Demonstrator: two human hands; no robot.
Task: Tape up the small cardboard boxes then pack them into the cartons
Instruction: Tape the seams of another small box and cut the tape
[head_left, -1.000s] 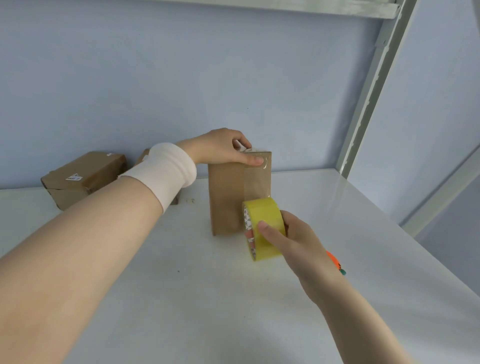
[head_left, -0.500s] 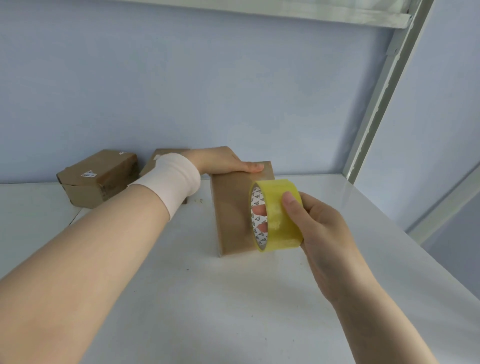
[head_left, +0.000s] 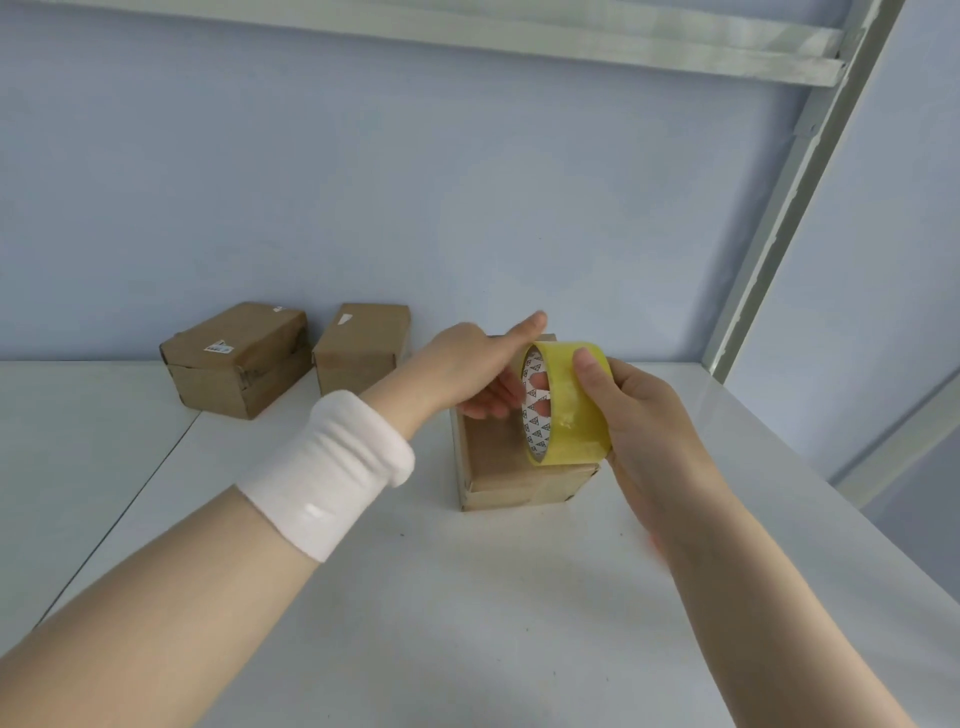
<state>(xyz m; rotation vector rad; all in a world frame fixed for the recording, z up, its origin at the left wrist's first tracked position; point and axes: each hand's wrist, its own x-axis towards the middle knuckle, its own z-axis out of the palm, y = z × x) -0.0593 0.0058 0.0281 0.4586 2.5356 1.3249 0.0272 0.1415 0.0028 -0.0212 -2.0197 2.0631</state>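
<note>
A person's right hand (head_left: 649, 415) grasps a yellow roll of clear packing tape (head_left: 571, 405) just above a small brown cardboard box (head_left: 519, 483) lying on a white table (head_left: 467, 597). The left hand (head_left: 467, 364), a white wristband (head_left: 332, 467) on its wrist, reaches over the box to the roll's far side, index finger straight; whether its other fingers pinch anything cannot be told. Two more brown cardboard boxes (head_left: 239, 358) (head_left: 358, 343) sit well behind and left of that box, by a pale blue wall (head_left: 363, 182).
</note>
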